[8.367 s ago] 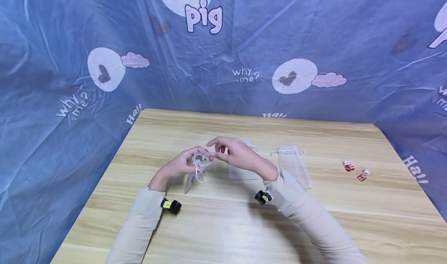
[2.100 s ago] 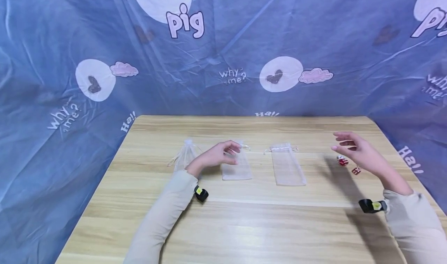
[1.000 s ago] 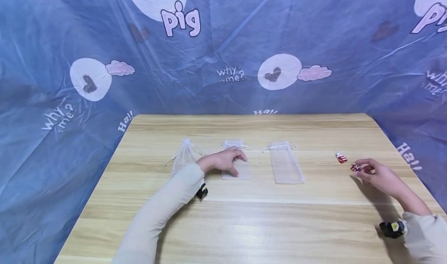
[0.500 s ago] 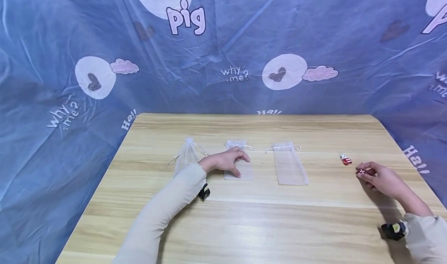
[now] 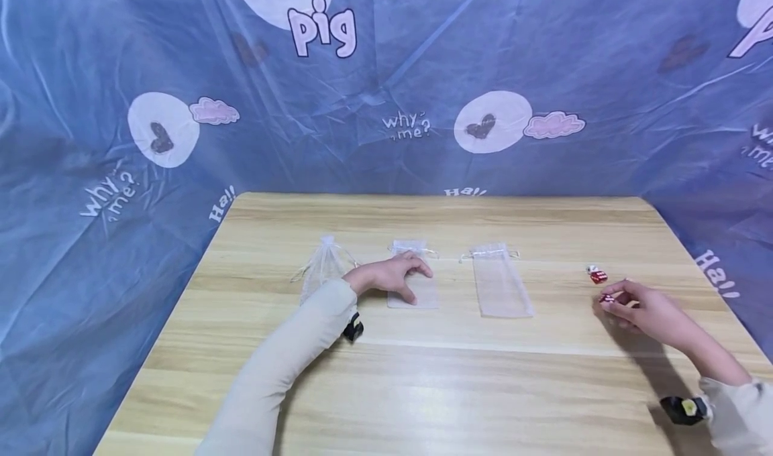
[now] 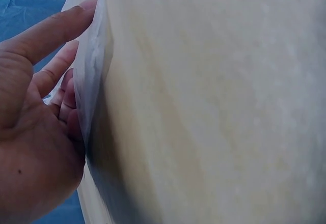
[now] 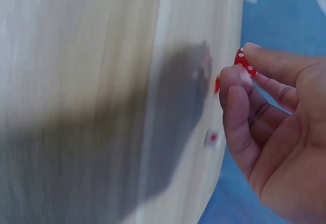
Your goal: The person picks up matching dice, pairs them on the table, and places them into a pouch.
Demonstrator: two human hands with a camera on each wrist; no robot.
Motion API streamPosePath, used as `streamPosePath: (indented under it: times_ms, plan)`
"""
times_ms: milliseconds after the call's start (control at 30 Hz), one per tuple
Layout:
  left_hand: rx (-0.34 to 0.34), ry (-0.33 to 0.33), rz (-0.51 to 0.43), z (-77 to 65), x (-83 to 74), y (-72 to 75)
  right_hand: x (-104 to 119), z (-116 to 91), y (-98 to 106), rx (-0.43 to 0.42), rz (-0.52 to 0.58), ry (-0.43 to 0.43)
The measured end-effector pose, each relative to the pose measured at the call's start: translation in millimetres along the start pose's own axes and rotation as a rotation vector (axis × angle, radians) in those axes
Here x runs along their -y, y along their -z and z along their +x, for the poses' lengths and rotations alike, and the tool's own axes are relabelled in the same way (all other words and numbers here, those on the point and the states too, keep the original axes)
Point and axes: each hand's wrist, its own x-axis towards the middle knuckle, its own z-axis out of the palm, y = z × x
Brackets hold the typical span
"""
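Note:
My right hand (image 5: 655, 315) pinches a red die (image 7: 244, 61) with white dots between thumb and fingertips, held over the table's right side. Behind it lie another red die (image 5: 598, 277) and a white die (image 5: 591, 268). In the right wrist view, a white die (image 7: 212, 138) with a red dot is on the table beyond my fingers. My left hand (image 5: 389, 275) rests on the middle sheer drawstring bag (image 5: 425, 298), thumb and fingers spread apart and holding nothing. Its forearm partly covers the left drawstring bag (image 5: 323, 268), which has a gathered neck.
A third sheer drawstring bag (image 5: 501, 285) lies flat between my hands, its cords at the far end. All of this is on a wooden table (image 5: 423, 389). A blue printed cloth (image 5: 386, 161) hangs behind the table and along its sides.
Both hands worked on the left bag earlier; it now lies on the table. My left hand moved onto the middle bag. My right hand reached the dice, picked up a red one and shifted slightly left.

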Motion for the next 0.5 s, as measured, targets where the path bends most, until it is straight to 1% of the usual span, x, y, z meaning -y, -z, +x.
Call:
streamPosePath:
  times_ms: [233, 333, 500]
  plan:
    - [0.025, 0.018, 0.001, 0.5, 2.9, 3.0, 40.2, 6.0, -20.5, 0.046, 0.116, 0.117]
    - [0.023, 0.011, 0.002, 1.3, 3.1, 2.7, 61.5, 7.3, -29.2, 0.091, 0.163, 0.174]
    - [0.026, 0.009, -0.004, 3.2, 3.3, 1.2, 94.5, 8.5, -43.8, 0.199, 0.237, 0.261]
